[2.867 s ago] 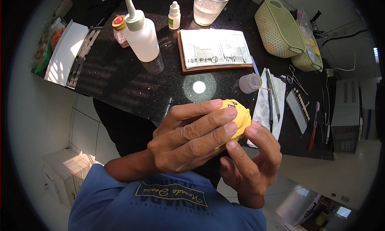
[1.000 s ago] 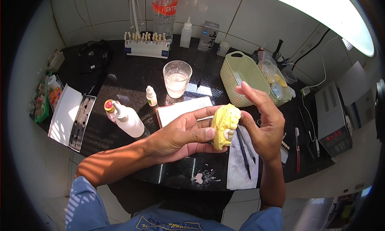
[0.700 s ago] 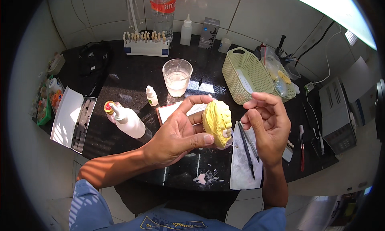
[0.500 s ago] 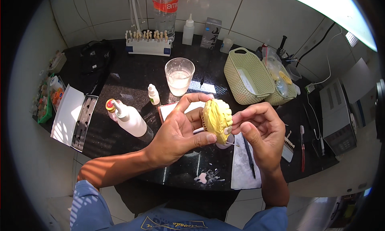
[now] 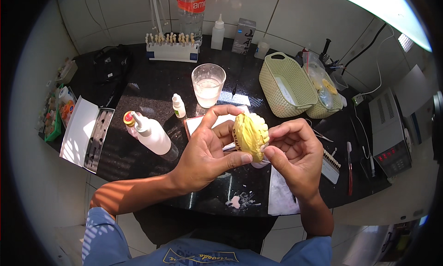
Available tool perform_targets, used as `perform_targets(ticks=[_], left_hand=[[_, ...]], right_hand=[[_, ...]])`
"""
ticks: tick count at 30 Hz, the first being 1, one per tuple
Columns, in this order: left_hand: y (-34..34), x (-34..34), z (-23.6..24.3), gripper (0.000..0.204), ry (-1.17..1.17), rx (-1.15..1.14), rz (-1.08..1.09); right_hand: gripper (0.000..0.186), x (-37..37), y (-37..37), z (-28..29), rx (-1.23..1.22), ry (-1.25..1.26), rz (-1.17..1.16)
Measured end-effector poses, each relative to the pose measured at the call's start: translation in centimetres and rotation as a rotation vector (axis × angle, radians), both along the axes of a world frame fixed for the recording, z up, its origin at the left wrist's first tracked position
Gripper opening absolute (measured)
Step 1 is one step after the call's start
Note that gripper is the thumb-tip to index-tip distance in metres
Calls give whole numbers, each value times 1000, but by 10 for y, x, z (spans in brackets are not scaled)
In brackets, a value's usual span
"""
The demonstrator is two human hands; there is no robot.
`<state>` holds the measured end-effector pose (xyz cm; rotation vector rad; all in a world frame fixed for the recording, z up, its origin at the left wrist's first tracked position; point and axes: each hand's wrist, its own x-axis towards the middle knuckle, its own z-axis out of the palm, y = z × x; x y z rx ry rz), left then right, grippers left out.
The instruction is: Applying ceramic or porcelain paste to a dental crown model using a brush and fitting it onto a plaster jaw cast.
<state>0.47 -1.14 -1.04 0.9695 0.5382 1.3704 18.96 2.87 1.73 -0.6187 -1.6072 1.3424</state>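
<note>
A yellow plaster dental cast point(image 5: 249, 136) is held upright above the black worktop, its row of teeth facing right. My left hand point(image 5: 203, 150) grips it, index finger over the top and thumb along the lower edge. At the toothed side, my right hand point(image 5: 297, 155) closes in a pinch, thumb and fingertips touching the cast's lower teeth. A small whitish bit shows beside the right thumb tip; the fingers mostly cover it. Behind the cast, a white pad with a reddish edge point(image 5: 195, 125) and a small round pot are partly hidden.
A glass of cloudy liquid point(image 5: 208, 85), a dropper bottle point(image 5: 178, 106) and a white pump bottle point(image 5: 153, 136) stand nearby. Pink-white residue point(image 5: 235, 202) lies on the worktop, left of a paper towel point(image 5: 280, 197). Green baskets point(image 5: 288, 88) and a toothbrush point(image 5: 349, 169) are right.
My right hand has moved in toward the cast, and its thumb and fingers have closed at the teeth. The left hand keeps its grip, with the cast turned slightly.
</note>
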Motion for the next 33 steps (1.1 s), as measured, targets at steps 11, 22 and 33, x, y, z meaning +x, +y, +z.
perform_targets(ticks=[11, 22, 33], left_hand=[[-2, 1, -1, 68, 33, 54, 38], [-1, 2, -2, 67, 72, 106, 82], [-1, 2, -5, 68, 57, 91, 60]], right_hand=[[27, -2, -1, -4, 19, -6, -8], [27, -6, -2, -8, 139, -23, -42], [29, -4, -2, -10, 170, -23, -29]])
